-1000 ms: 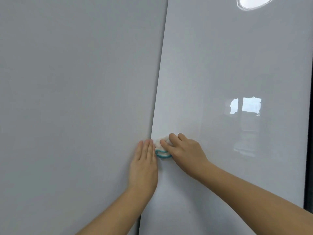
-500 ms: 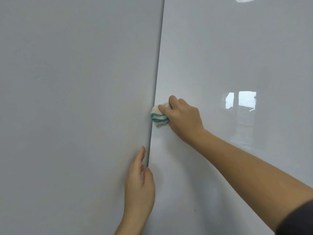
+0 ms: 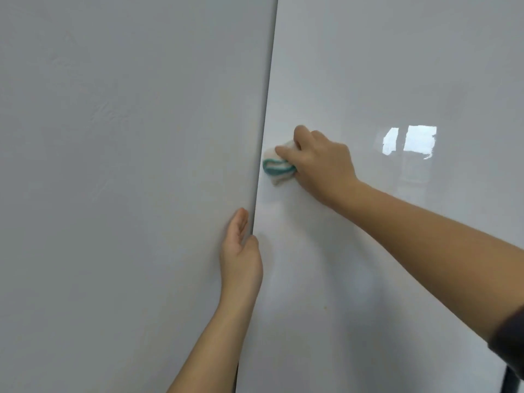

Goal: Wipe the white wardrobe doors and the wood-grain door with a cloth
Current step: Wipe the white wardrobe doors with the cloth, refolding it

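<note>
White wardrobe doors fill the view: left door [image 3: 113, 194] dull, right door [image 3: 368, 66] glossy, with a dark seam [image 3: 266, 109] between them.

Nearest you, a dark sleeve [image 3: 510, 344] sits at the lower right, cut off by the frame.

Your left hand [image 3: 241, 251] lies along the seam. The fingers are straight and flat on the left door's edge and the thumb reaches across onto the right door. It holds nothing. Likely reason: it braces the panels against wiping pressure.

Higher up, your right hand [image 3: 323, 163] curls round a bunched white cloth [image 3: 276, 165] with teal stripes and presses it to the right door just beside the seam. Bunching probably gives you a firm pad for the edge strip.

Farther up and right, a bright window reflection [image 3: 411, 143] sits on the gloss.

Hard to read:
- Most of the cloth is buried under your fingers.
- You cannot tell whether the right door is ajar or fully closed.
- Streaks and damp patches don't show against the glare.
- The doors' tops and bottoms are cut off.
- The wood-grain door is not in view.
- A dark strip [image 3: 514, 378] at the bottom right corner is unidentifiable.
</note>
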Action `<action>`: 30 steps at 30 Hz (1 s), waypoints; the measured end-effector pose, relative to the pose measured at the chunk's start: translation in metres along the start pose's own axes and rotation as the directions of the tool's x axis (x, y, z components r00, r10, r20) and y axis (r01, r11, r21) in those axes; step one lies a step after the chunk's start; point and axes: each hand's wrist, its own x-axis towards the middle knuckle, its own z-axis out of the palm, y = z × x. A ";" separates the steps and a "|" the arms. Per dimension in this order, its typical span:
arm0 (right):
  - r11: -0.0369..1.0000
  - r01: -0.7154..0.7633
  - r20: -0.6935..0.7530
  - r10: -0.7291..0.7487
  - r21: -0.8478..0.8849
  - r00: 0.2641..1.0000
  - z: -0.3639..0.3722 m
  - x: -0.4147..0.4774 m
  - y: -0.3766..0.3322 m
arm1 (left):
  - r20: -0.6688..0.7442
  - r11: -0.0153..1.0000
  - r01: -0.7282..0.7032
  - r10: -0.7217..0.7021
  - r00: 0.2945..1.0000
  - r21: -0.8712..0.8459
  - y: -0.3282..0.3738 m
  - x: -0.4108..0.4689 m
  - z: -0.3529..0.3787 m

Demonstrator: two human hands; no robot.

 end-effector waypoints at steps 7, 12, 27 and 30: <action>0.998 0.005 0.007 -0.006 0.066 1.000 -0.009 -0.017 -0.003 | 0.123 0.714 -0.514 0.525 0.842 0.476 0.004 0.019 0.007; 0.984 -0.031 -0.061 0.042 0.175 0.997 -0.014 -0.035 0.003 | 0.302 0.465 -0.690 0.660 0.688 0.555 0.017 0.055 0.025; 0.965 0.062 -0.087 -0.041 0.254 0.995 0.002 -0.119 -0.058 | 0.414 0.208 -0.708 0.687 0.597 0.674 -0.042 0.029 -0.006; 0.955 0.149 -0.040 -0.144 0.258 0.989 0.001 -0.163 -0.079 | 0.473 0.256 -0.695 0.574 0.668 0.672 -0.077 -0.010 -0.023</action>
